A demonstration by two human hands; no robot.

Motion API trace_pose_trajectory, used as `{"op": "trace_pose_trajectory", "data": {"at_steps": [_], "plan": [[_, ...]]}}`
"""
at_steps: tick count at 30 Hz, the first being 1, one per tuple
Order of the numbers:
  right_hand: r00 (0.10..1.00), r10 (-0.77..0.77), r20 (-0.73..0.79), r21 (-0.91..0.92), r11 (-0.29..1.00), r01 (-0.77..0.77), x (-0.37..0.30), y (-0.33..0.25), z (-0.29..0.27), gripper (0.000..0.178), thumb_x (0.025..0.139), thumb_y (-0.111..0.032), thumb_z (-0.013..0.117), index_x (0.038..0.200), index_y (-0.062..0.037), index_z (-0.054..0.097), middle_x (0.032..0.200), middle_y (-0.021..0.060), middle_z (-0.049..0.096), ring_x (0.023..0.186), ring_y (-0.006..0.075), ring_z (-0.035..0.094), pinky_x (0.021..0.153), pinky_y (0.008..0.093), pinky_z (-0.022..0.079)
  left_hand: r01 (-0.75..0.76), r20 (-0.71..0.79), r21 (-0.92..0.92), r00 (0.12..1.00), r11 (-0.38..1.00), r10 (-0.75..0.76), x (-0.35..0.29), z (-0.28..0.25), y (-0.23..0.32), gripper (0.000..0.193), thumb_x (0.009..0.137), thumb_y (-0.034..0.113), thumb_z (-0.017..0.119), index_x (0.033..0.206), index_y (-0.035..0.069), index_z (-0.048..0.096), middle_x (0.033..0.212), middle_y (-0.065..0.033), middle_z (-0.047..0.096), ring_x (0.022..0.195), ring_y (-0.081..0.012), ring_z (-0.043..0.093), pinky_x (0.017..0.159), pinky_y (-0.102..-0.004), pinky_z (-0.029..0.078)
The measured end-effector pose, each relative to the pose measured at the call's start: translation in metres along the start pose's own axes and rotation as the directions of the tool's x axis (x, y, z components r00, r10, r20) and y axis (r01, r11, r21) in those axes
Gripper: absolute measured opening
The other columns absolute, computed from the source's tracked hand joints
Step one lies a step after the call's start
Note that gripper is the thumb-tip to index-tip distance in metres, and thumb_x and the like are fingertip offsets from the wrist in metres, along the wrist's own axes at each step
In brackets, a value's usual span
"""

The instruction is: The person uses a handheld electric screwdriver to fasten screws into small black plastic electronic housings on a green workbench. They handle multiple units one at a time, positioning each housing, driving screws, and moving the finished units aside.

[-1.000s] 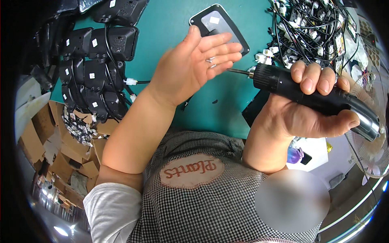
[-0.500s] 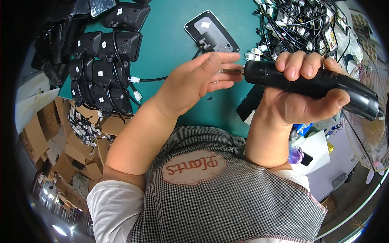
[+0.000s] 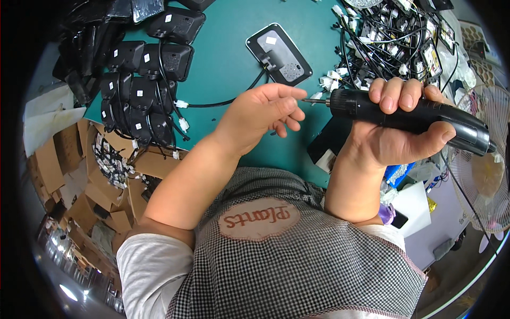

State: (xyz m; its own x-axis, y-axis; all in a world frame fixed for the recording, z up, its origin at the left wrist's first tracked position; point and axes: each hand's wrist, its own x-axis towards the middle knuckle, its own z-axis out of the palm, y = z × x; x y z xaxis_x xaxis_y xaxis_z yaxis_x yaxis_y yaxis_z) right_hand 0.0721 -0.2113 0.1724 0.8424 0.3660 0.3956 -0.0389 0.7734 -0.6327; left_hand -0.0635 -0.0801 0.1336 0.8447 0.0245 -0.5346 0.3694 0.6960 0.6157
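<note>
My right hand (image 3: pixel 387 142) is wrapped round a black electric screwdriver (image 3: pixel 345 104), held level above the table with its bit pointing left. At the tip of the bit (image 3: pixel 317 100) is my left hand (image 3: pixel 255 114), its fingers curled and the thumb drawn in against them. Whether something small is between those fingertips is hidden. Just beyond the left hand lies a black-rimmed device (image 3: pixel 291 56) with a grey back and a stub mount, tilted on the green table. Its black cable (image 3: pixel 212 105) runs left to a white connector (image 3: pixel 181 104).
Similar black units (image 3: pixel 169 61) stand stacked at the left, beside black plastic bags (image 3: pixel 87 45). Tangled cables with white plugs (image 3: pixel 377 48) fill the far right. A black box (image 3: pixel 325 139) sits below the screwdriver. Right are a fan (image 3: pixel 486 175) and a hanging cord; cardboard boxes (image 3: pixel 101 186) are lower left.
My left hand's stretched fingers have curled in near the bit's tip. The screwdriver has shifted slightly right, and the view has moved a little.
</note>
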Motion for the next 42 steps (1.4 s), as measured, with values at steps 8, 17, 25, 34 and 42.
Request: {"op": "trace_pose_trajectory", "data": {"at_steps": [8, 17, 25, 34, 42], "plan": [[0.996, 0.088, -0.005, 0.078, 0.993, -0.087, 0.003, 0.0, 0.004, 0.052, 0.084, -0.053, 0.049, 0.109, -0.0083, 0.052, 0.076, 0.0052, 0.053, 0.057, 0.0172, 0.05, 0.054, 0.0324, 0.045, -0.103, -0.063, 0.052, 0.992, 0.993, 0.106, -0.003, 0.006, -0.003, 0.023, 0.087, 0.026, 0.057, 0.082, 0.004, 0.055, 0.064, -0.0038, 0.058, 0.049, -0.0077, 0.051, 0.046, -0.0191, 0.041], [0.978, 0.202, 0.054, 0.196, 0.958, -0.209, 0.014, 0.005, 0.006, 0.052, 0.085, -0.053, 0.048, 0.112, -0.0084, 0.049, 0.077, 0.0047, 0.052, 0.06, 0.0155, 0.05, 0.056, 0.0311, 0.043, -0.285, -0.01, 0.462, 0.945, 0.84, 0.326, -0.012, 0.012, 0.011, 0.023, 0.088, 0.023, 0.056, 0.078, 0.003, 0.055, 0.059, -0.0013, 0.054, 0.05, -0.0067, 0.048, 0.048, -0.02, 0.039], [0.975, 0.219, 0.039, 0.188, 0.957, -0.223, 0.022, 0.018, 0.01, 0.051, 0.085, -0.05, 0.05, 0.111, -0.006, 0.05, 0.077, 0.0054, 0.051, 0.061, 0.0165, 0.05, 0.057, 0.0322, 0.045, -0.289, -0.136, 0.723, 0.831, 0.627, 0.539, -0.012, -0.013, 0.034, 0.032, 0.085, 0.019, 0.058, 0.113, 0.003, 0.056, 0.066, 0.0021, 0.052, 0.061, -0.0041, 0.046, 0.055, -0.0206, 0.04], [0.979, 0.193, -0.069, 0.083, 0.979, -0.187, 0.038, 0.028, -0.003, 0.048, 0.084, -0.047, 0.052, 0.108, -0.0052, 0.052, 0.074, 0.0056, 0.05, 0.059, 0.0161, 0.049, 0.057, 0.0317, 0.045, 0.472, -0.291, 0.853, 0.783, -0.221, 0.549, 0.004, -0.201, 0.142, 0.056, 0.079, 0.036, 0.061, 0.13, 0.024, 0.041, 0.087, -0.0155, 0.061, 0.083, -0.0332, 0.058, 0.074, -0.04, 0.046], [0.974, 0.195, -0.115, 0.029, 0.981, -0.192, 0.049, 0.065, 0.004, 0.048, 0.085, -0.049, 0.05, 0.11, -0.0083, 0.051, 0.075, 0.0045, 0.05, 0.059, 0.0155, 0.048, 0.057, 0.0311, 0.043, 0.111, 0.031, 0.942, 0.91, -0.316, 0.413, 0.032, -0.25, 0.137, 0.05, 0.077, 0.01, 0.061, 0.124, 0.025, 0.049, 0.081, -0.0116, 0.059, 0.076, -0.0306, 0.055, 0.07, -0.0392, 0.046]]}}
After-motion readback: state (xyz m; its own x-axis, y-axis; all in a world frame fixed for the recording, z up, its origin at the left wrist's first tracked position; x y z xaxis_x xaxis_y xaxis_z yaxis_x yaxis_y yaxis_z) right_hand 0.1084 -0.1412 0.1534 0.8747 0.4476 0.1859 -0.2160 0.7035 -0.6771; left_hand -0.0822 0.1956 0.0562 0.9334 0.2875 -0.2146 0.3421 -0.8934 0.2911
